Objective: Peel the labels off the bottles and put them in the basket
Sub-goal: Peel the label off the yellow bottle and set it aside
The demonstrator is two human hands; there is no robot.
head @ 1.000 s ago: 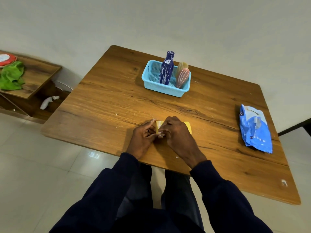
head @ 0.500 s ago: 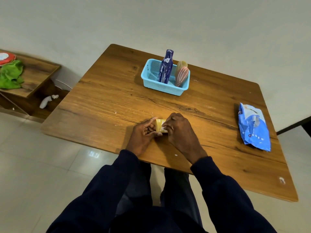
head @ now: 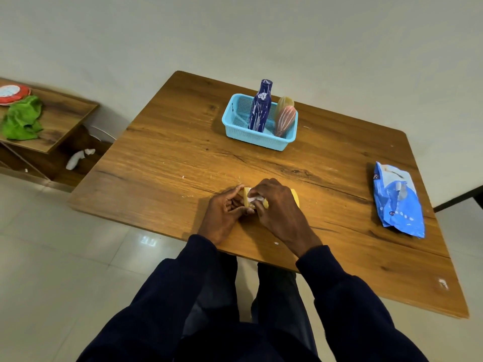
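At 6 o'clock on worktop (head: 170,163): yellow bottle (head: 295,196), likely light, slick; left hand (head: 224,214) grip clamps its end; right hand (head: 281,209) grip pinches label (head: 254,198), probably tear-prone; take at edge.

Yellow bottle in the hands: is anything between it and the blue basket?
Nothing visible does. Bare table lies between the yellow bottle and the basket. The blue packet lies off to the right, and the basket's left part is free beside the dark blue bottle.
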